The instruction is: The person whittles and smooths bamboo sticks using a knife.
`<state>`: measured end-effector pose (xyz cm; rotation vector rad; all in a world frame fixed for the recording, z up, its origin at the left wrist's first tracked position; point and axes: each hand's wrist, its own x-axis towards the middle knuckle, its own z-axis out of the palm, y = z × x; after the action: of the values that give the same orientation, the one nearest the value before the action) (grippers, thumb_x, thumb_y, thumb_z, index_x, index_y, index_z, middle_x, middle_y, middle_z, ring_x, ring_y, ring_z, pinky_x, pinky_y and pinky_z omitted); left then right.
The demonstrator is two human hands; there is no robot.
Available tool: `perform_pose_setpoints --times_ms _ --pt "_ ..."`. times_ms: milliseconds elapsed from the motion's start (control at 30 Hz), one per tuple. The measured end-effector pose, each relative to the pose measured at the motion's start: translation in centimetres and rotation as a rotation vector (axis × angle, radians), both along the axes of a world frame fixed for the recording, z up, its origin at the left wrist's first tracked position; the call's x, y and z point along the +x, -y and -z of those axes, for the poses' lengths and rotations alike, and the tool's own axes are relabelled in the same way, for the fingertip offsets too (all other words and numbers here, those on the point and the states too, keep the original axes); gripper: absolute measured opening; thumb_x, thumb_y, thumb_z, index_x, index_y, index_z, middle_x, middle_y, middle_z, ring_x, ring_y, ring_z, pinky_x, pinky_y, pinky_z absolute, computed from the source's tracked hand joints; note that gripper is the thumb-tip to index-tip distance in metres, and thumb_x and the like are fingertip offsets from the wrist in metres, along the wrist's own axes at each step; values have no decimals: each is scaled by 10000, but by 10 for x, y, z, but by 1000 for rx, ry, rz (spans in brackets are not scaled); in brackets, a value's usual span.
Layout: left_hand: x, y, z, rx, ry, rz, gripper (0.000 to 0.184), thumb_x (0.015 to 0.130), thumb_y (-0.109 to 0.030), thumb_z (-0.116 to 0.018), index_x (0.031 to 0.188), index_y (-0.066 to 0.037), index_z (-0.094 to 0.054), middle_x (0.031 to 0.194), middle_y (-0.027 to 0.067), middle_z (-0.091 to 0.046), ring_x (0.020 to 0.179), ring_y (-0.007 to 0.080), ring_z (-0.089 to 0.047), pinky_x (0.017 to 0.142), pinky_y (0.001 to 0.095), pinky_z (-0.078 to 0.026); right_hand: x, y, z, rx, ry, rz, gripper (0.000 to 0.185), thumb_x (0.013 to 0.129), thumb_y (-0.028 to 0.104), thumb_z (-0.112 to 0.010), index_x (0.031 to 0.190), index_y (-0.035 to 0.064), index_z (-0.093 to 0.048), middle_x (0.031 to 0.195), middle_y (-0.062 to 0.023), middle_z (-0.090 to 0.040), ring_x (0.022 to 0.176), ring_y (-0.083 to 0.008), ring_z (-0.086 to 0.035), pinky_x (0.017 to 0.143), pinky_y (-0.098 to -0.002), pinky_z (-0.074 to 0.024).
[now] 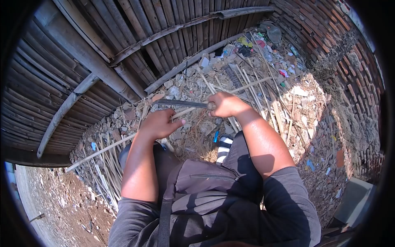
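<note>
A knife with a long dark blade (pixel 181 103) is in my right hand (pixel 225 105), whose fingers are wrapped round its handle. The blade points left, just above my left hand. My left hand (pixel 160 124) is closed round a long pale bamboo strip (pixel 108 148), with the thumb stretched out to the right. The strip runs from the lower left, under my left hand, up towards the knife. Another pale strip (pixel 251 84) extends to the upper right beyond my right hand.
Bamboo strips (pixel 108 179) lie on rubble at the left, more (pixel 276 111) at the right. A bamboo wall (pixel 164 39) stands ahead and left, a brick wall (pixel 358 88) at right. Coloured litter (pixel 247 43) lies at the far corner. A striped shoe (pixel 224 149) shows below my hands.
</note>
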<state>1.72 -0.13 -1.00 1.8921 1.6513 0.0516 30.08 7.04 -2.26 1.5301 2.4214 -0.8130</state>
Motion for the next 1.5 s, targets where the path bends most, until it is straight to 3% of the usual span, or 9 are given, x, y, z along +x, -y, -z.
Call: perform_pose_setpoints --times_ms 367,633,733,900,1133,1167,1300,1400,1500 --pt "-11 0 2 129 23 -95 680 896 -626 -731 1216 -26 -721 980 211 -764 983 392 -742 876 484 -565 0 -1 -5 55 -3 73 558 852 383 -823 1337 139 -691 1280 -191 -718 1215 -369 -675 1040 -445 -544" --pt "-12 0 -19 242 16 -154 571 899 -579 -741 998 -18 -723 809 215 -711 832 425 -719 754 508 -543 37 -14 9 357 -192 254 690 836 399 -815 1370 -3 -642 1386 -238 -654 1294 -379 -627 1109 -467 -507" --pt "-6 1 -16 302 57 -158 565 896 -563 -757 974 -5 -713 769 195 -684 772 391 -700 716 478 -527 34 -11 9 446 -237 253 649 846 359 -802 1378 22 -645 1351 -239 -674 1263 -386 -646 1102 -458 -514" --pt "3 -2 -7 342 82 -113 554 892 -551 -766 959 -5 -703 755 187 -678 744 385 -693 694 469 -525 10 8 1 306 -267 80 450 827 323 -831 1162 49 -711 1114 -252 -721 1078 -422 -696 931 -509 -546" --pt "-8 3 -15 346 79 -160 529 897 -530 -770 993 -13 -717 750 171 -677 719 358 -683 695 451 -522 39 -15 1 385 -340 258 608 824 339 -844 1332 50 -676 1292 -236 -700 1227 -398 -662 1052 -443 -529" --pt "-8 3 -17 336 75 -168 525 898 -528 -769 996 -15 -717 752 170 -678 719 358 -683 695 451 -522 44 -15 -15 132 -369 342 670 832 344 -839 1363 -17 -645 1339 -273 -669 1264 -404 -643 1089 -433 -506" --pt "0 0 -12 383 123 -157 521 896 -531 -764 922 -15 -695 723 170 -668 732 397 -696 676 487 -527 39 -10 2 384 -344 229 572 839 332 -822 1286 3 -682 1248 -249 -702 1210 -417 -657 1058 -465 -523" --pt "6 2 -14 396 113 -151 510 896 -524 -764 911 -19 -696 707 170 -657 714 393 -689 667 484 -522 21 3 1 308 -382 155 453 836 326 -824 1162 32 -712 1058 -233 -742 1030 -422 -713 916 -467 -557" --pt "3 1 -11 378 154 -156 504 896 -517 -766 900 -19 -691 694 170 -647 698 392 -681 655 480 -514 7 10 -10 306 -331 31 419 838 332 -817 1129 49 -712 1037 -230 -738 1029 -423 -709 911 -471 -555"
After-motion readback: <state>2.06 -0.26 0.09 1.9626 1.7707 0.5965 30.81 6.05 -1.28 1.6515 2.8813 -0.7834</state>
